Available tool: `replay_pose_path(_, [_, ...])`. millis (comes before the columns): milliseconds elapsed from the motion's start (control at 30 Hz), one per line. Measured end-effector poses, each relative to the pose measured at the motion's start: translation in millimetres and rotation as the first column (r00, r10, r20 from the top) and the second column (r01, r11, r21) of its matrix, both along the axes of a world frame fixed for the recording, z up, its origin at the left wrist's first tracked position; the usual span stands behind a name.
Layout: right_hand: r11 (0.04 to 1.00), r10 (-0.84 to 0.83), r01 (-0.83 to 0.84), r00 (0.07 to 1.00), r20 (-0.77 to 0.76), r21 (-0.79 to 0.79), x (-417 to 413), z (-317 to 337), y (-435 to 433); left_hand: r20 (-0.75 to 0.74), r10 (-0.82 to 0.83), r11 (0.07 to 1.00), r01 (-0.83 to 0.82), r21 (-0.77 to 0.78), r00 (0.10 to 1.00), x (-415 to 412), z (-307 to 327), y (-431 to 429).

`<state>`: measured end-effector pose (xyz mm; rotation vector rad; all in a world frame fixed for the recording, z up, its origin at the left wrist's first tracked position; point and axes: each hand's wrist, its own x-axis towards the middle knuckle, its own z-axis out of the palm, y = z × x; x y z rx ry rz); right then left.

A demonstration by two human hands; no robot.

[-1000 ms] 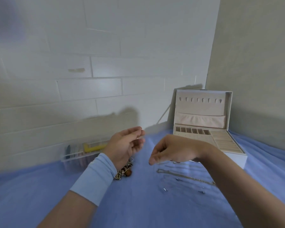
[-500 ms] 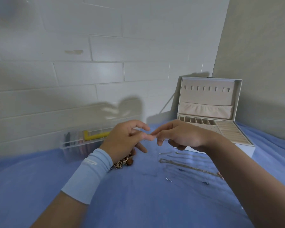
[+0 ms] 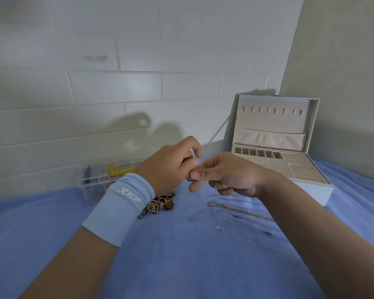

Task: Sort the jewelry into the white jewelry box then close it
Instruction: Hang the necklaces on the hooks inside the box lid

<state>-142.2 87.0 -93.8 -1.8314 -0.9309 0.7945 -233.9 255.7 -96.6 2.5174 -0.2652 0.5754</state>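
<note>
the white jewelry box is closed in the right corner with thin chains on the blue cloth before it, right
No. The head view shows the white jewelry box open, lid upright. It does sit in the right corner, thin chains on the blue cloth before it.

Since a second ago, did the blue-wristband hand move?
Yes. The left hand went up and right, away from the charm pile toward the jewelry box, meeting the right hand, which holds a thin chain.

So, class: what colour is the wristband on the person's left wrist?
The wristband is light blue with white lettering, clearest in the head view.
</note>
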Motion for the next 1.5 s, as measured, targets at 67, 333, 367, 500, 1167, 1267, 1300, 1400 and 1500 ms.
replay_pose_path(67, [0.999, -0.042, 0.042, 0.999, -0.001, -0.002, 4, -1, -1, -0.077, 0.003, 1.000, -0.004, -0.015, 0.997, 5, 3, 0])
replay_pose_path(333, [0.966, -0.103, 0.215, 0.834, -0.542, 0.147, 15, 3, 3, 0.355, 0.067, 0.998, -0.060, -0.029, 0.932, 12, -4, 2])
replay_pose_path(367, [0.964, -0.065, 0.200, 0.812, -0.581, 0.172, 16, 2, 4, 0.335, 0.026, 0.998, -0.008, -0.054, 0.942, 11, -7, -1])
replay_pose_path(500, [0.955, 0.006, 0.194, 0.748, -0.664, 0.226, 19, -2, 8, 0.252, -0.035, 0.997, 0.052, -0.060, 0.967, 10, -26, -7])
replay_pose_path(1167, [0.980, -0.189, 0.200, 0.949, -0.253, 0.020, 2, 5, -1, 0.065, 0.001, 0.805, 0.037, -0.592, 0.998, -2, -33, -4])
replay_pose_path(1267, [0.956, -0.244, 0.275, 0.937, 0.250, -0.099, 5, 10, -10, -0.037, -0.033, 0.610, -0.010, -0.792, 0.999, -2, -35, -5])
replay_pose_path(1300, [0.955, -0.265, 0.291, 0.922, 0.284, -0.055, 6, 11, -11, -0.064, -0.057, 0.542, -0.023, -0.840, 0.996, -1, -36, -5])
replay_pose_path(1400, [0.954, -0.290, 0.273, 0.945, 0.152, 0.124, 12, 12, -12, -0.128, -0.139, 0.390, -0.065, -0.919, 0.982, -1, -36, -6])
replay_pose_path(1500, [0.944, -0.245, 0.238, 0.970, 0.004, 0.227, 15, 11, -10, -0.165, -0.195, 0.319, -0.097, -0.943, 0.967, -1, -37, -8])
